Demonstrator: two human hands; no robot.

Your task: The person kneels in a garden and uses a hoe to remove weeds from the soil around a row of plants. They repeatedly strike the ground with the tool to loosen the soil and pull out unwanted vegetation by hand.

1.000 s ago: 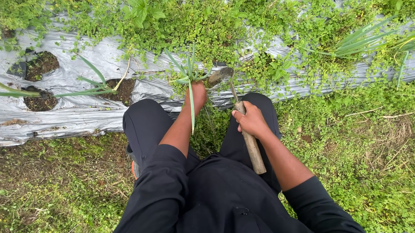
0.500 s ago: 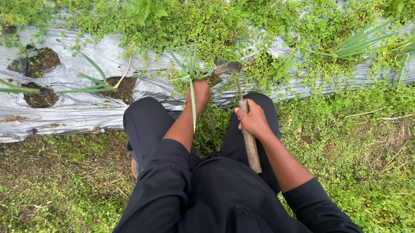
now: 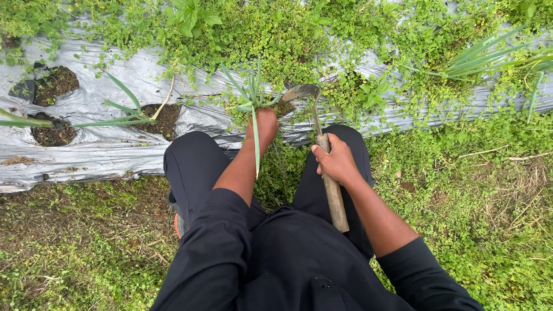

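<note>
Fingers of the right hand (image 3: 336, 162) are wrapped around the wooden handle of a small hoe (image 3: 330, 178), which is held upright in the view; its curved metal blade (image 3: 302, 91) is set among the weeds (image 3: 272, 39) at the near edge of the silver plastic mulch sheet (image 3: 92, 149). The left hand (image 3: 264, 124) is closed around the base of a green onion plant (image 3: 252, 98) — just left of the blade, at the same near edge. Long leaves are seen spreading above the fist, and one hangs down over the forearm. Farther left along the sheet, round holes of dark soil (image 3: 56, 86) are cut — another onion plant (image 3: 128, 108) stands in one.
</note>
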